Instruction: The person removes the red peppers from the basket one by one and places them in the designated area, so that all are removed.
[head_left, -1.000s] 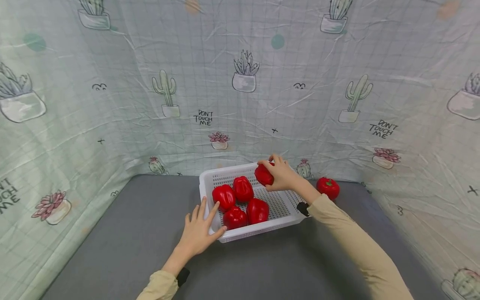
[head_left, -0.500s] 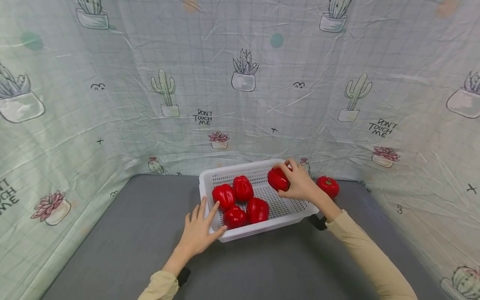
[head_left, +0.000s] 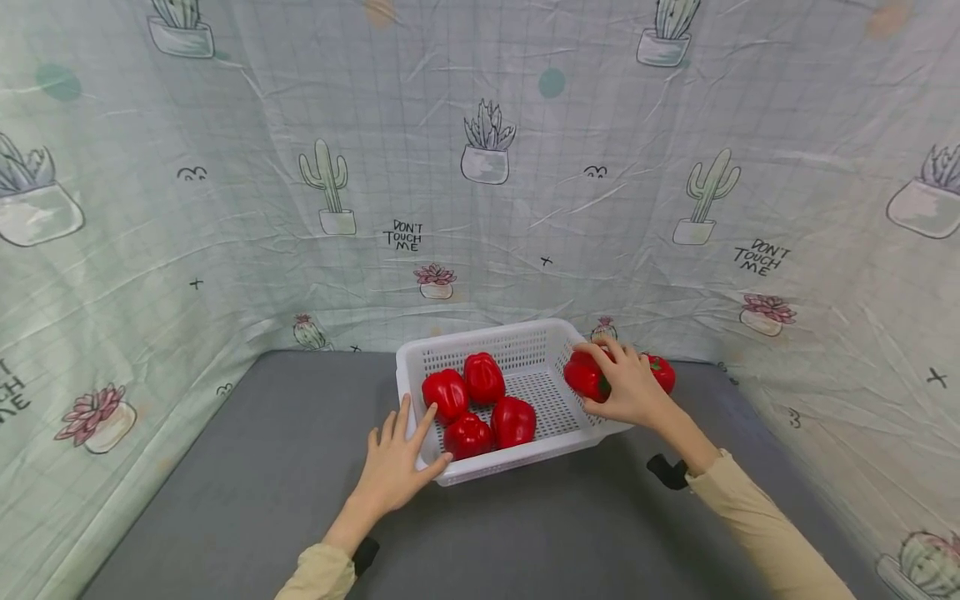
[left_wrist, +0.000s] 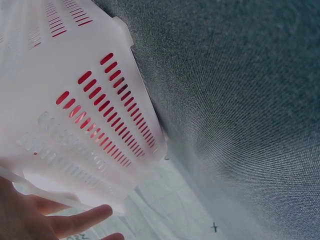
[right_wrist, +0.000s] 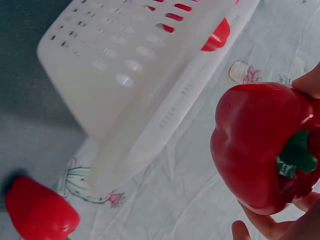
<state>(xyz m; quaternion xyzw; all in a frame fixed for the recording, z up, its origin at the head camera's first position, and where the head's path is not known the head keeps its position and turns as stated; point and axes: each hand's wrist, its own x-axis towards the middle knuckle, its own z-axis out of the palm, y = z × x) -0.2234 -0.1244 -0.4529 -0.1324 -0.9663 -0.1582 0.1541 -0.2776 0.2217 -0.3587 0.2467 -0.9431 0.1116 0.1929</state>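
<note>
A white perforated plastic basket (head_left: 517, 456) holds several red bell peppers at its left side, among them a front bell pepper (head_left: 513, 422) and a back bell pepper (head_left: 483, 377). My left hand (head_left: 392, 465) rests at the basket's left front corner, fingers spread and straight; in the left wrist view, fingers (left_wrist: 82, 221) lie by the rim. Over the basket's right end, my right hand (head_left: 636, 390) grips a red bell pepper (right_wrist: 260, 145) with a green stem, held above the rim in the right wrist view.
One more red bell pepper (head_left: 662, 372) lies on the grey table (head_left: 480, 542) right of the basket, partly behind my right hand. A cactus-print curtain (head_left: 480, 250) encloses the back and sides.
My right hand has carried its bell pepper rightward, from above the basket's middle to its right rim. My left hand and the peppers in the basket have stayed in place.
</note>
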